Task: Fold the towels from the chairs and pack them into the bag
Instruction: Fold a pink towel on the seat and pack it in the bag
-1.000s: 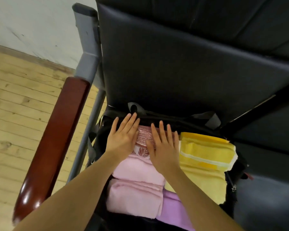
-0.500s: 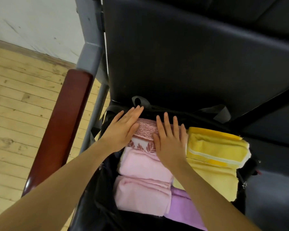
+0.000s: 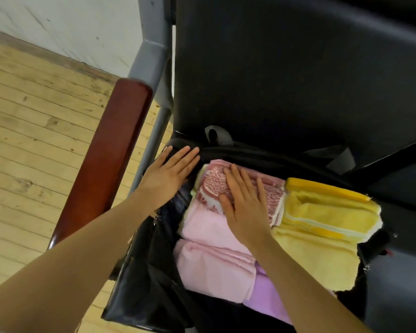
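Observation:
An open black bag (image 3: 151, 280) sits on a dark chair seat. Inside it lie folded towels: a pink one with a patterned red border (image 3: 209, 188) at the back left, another pink one (image 3: 214, 267) in front of it, a yellow one (image 3: 322, 227) on the right and a purple one (image 3: 267, 299) at the front. My right hand (image 3: 243, 203) presses flat on the patterned pink towel with straight fingers. My left hand (image 3: 171, 174) lies flat against the bag's back left rim, beside that towel.
The chair's black backrest (image 3: 286, 75) rises right behind the bag, with the bag's grey straps (image 3: 216, 134) against it. A dark red wooden armrest (image 3: 106, 152) runs along the left. Beyond it lies a wooden plank floor (image 3: 29, 145) and a white wall.
My left hand has slid off the patterned pink towel to the bag's left rim. My right hand has moved left, onto the middle of that towel.

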A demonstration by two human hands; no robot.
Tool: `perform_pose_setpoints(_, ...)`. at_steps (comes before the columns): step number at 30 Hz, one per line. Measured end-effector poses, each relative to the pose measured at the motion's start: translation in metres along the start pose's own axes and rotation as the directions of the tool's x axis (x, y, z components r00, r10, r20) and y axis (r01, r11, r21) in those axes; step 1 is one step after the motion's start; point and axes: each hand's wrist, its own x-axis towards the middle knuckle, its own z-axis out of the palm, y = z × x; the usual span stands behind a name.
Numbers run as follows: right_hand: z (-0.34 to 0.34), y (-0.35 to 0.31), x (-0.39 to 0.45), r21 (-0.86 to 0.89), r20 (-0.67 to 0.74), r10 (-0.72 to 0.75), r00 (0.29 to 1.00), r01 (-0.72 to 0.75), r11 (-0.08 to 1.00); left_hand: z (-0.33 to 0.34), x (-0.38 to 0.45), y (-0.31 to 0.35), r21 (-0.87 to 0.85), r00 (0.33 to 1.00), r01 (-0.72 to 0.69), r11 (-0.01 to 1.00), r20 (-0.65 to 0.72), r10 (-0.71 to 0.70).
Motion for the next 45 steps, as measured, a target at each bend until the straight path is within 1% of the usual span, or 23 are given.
perform_pose_setpoints(2,0.000,-0.002,0.004,0.011,-0.001,0.015,1.000,-0.015,1.000,0.002,-0.001,-0.002,-0.039,0.998,-0.025,0.999,-0.066,0.023)
perform_pose_setpoints(4,0.000,-0.004,0.009,0.019,0.008,0.025,1.000,-0.025,0.999,0.008,0.001,-0.007,-0.026,0.996,-0.053,0.998,-0.074,0.051)
perform_pose_setpoints(6,0.000,-0.005,0.012,0.010,0.017,0.019,1.000,-0.019,1.000,0.013,0.006,-0.008,-0.024,0.991,-0.065,0.998,-0.118,0.062)
perform_pose_setpoints(9,0.003,-0.006,0.015,-0.033,0.012,-0.001,1.000,0.001,0.999,0.019,0.016,-0.003,-0.071,0.975,-0.074,0.995,-0.213,0.057)
perform_pose_setpoints(14,0.010,-0.004,0.020,-0.058,-0.006,0.005,1.000,-0.005,0.998,0.016,0.032,-0.009,-0.177,0.949,-0.089,0.980,-0.314,0.030)
perform_pose_setpoints(15,0.011,-0.003,0.019,-0.051,-0.007,0.006,1.000,-0.006,0.999,0.011,0.034,-0.010,-0.222,0.940,-0.088,0.971,-0.341,0.008)
perform_pose_setpoints(17,0.013,-0.004,0.016,-0.046,-0.008,0.011,1.000,-0.011,0.999,0.001,0.035,-0.010,-0.304,0.899,-0.074,0.950,-0.433,-0.068)
perform_pose_setpoints(19,0.014,-0.006,0.013,-0.064,-0.003,0.013,1.000,-0.013,0.998,-0.012,0.033,-0.007,-0.413,0.856,-0.014,0.911,-0.476,-0.203)
perform_pose_setpoints(22,0.015,-0.010,0.010,-0.098,-0.006,0.017,1.000,-0.017,0.995,-0.032,0.027,-0.003,-0.551,0.793,0.082,0.831,-0.469,-0.389)
perform_pose_setpoints(25,0.013,-0.010,0.009,-0.087,-0.039,0.017,0.999,-0.021,0.996,-0.051,0.016,0.002,-0.611,0.762,0.129,0.781,-0.444,-0.472)
perform_pose_setpoints(29,0.011,-0.005,-0.004,-0.014,-0.218,-0.034,0.975,0.032,0.999,-0.074,-0.003,0.016,-0.693,0.726,0.151,0.705,-0.406,-0.554)
perform_pose_setpoints(32,-0.004,-0.004,-0.008,-0.016,-0.360,-0.017,0.933,0.012,1.000,-0.086,-0.019,0.026,-0.691,0.716,0.097,0.717,-0.452,-0.532)
perform_pose_setpoints(34,-0.014,-0.001,-0.008,-0.052,-0.383,-0.016,0.923,-0.005,0.999,-0.091,-0.027,0.033,-0.658,0.726,0.083,0.748,-0.474,-0.498)
perform_pose_setpoints(36,-0.016,0.004,-0.011,-0.054,-0.341,-0.048,0.939,0.032,0.998,-0.090,-0.030,0.037,-0.605,0.758,0.090,0.791,-0.474,-0.448)
perform_pose_setpoints(38,-0.013,0.006,-0.019,-0.007,-0.254,-0.067,0.965,0.067,0.998,-0.090,-0.027,0.039,-0.544,0.796,0.088,0.834,-0.465,-0.388)
perform_pose_setpoints(40,-0.009,0.005,-0.027,0.010,-0.155,-0.068,0.986,0.071,0.997,-0.088,-0.021,0.040,-0.487,0.803,0.072,0.870,-0.489,-0.341)
perform_pose_setpoints(41,-0.009,0.005,-0.029,0.023,-0.129,-0.070,0.989,0.074,0.997,-0.086,-0.018,0.041,-0.457,0.804,0.060,0.887,-0.505,-0.315)
perform_pose_setpoints(43,-0.016,0.007,-0.029,0.077,-0.140,-0.084,0.987,0.095,0.992,-0.082,-0.012,0.041,-0.385,0.820,0.053,0.921,-0.509,-0.260)
perform_pose_setpoints(45,-0.031,0.014,-0.025,0.093,-0.222,-0.115,0.968,0.139,0.986,-0.079,-0.002,0.039,-0.300,0.837,0.045,0.953,-0.509,-0.200)
